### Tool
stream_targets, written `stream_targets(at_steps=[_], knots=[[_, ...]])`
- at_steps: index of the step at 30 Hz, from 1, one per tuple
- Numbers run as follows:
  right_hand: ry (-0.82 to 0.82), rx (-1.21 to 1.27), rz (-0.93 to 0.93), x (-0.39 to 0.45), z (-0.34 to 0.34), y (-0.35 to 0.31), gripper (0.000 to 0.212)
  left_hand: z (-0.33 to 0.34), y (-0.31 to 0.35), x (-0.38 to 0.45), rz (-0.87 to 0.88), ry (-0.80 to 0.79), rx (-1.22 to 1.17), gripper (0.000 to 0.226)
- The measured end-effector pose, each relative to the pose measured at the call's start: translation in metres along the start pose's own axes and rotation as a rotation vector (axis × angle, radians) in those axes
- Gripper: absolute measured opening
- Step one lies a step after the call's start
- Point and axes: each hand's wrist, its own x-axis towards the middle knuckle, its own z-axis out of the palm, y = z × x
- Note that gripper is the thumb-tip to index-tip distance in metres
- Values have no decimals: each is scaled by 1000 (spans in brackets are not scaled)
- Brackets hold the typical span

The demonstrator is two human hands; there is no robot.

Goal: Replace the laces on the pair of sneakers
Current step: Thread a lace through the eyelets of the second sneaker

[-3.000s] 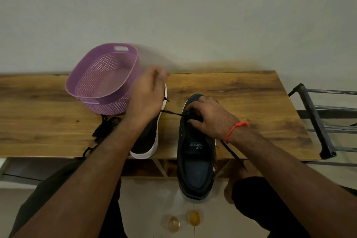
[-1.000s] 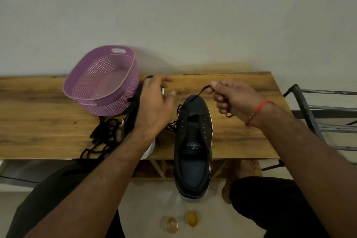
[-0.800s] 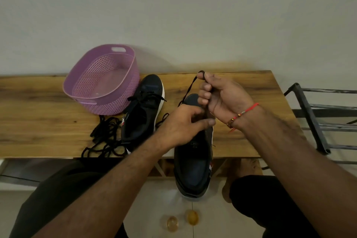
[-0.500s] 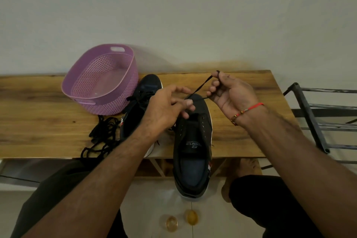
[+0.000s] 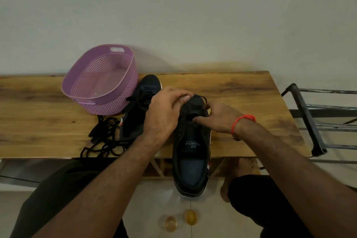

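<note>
Head view, frame centre: dark sneaker (image 5: 190, 152) with white sole overhangs the table (image 5: 241, 102); left hand (image 5: 164, 114) fingers curl over its toe, right hand (image 5: 218, 118) fingers pinch its lace (image 5: 203, 98).

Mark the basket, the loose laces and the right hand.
basket (image 5: 77, 75): head view, left rim.
loose laces (image 5: 105, 137): head view, middle of the pile.
right hand (image 5: 218, 117): head view, back of the hand.

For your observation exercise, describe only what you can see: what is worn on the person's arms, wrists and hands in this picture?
Both forearms are bare, with no sleeve in view. The right hand has a thin red-orange band round its wrist, with a small brownish bead or charm hanging under it. The left hand wears nothing visible: no ring, watch or glove.
</note>
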Motion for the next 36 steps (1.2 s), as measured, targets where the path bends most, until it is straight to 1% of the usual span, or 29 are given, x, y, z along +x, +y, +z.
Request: stream_targets(at_steps=[2, 4, 6, 8, 11, 14, 16, 19, 23, 27, 30, 32, 33, 36], knots=[[10, 37, 46, -1, -3, 4, 18, 4, -3, -1, 20, -66, 27, 19], [12, 155, 92, -3, -8, 11, 15, 7, -4, -1, 7, -118, 59, 21], [-18, 338, 135, -4, -11, 19, 15, 10, -4, -2, -27, -123, 76, 24], [-58, 491, 171, -5, -13, 25, 13, 14, -3, -3, -65, -110, 74, 18], [-99, 595, 195, -6, -14, 28, 14, 18, 1, -4, -43, -141, 172, 15], [-120, 597, 185, -6, -16, 27, 17, 25, 4, -6, 41, -173, 383, 19], [-118, 591, 174, -6, -16, 27, 17, 31, 6, -7, 64, -191, 517, 20], [-119, 594, 166, -6, -16, 27, 17, 39, 7, -7, 43, -241, 571, 21], [-119, 572, 151, -5, -16, 28, 13, 42, 8, -5, 53, -252, 614, 19], [-111, 545, 141, -5, -16, 28, 12, 40, 10, -3, 100, -273, 705, 19], [-88, 523, 135, -4, -15, 28, 16, 40, 12, -3, 161, -262, 768, 22], [-60, 482, 118, -5, -15, 27, 15, 41, 10, -4, 171, -259, 753, 22], [-49, 466, 108, -6, -15, 27, 13, 41, 9, -3, 149, -255, 700, 21], [-36, 458, 100, -6, -14, 27, 7, 40, 2, 2, 12, -251, 472, 18]])
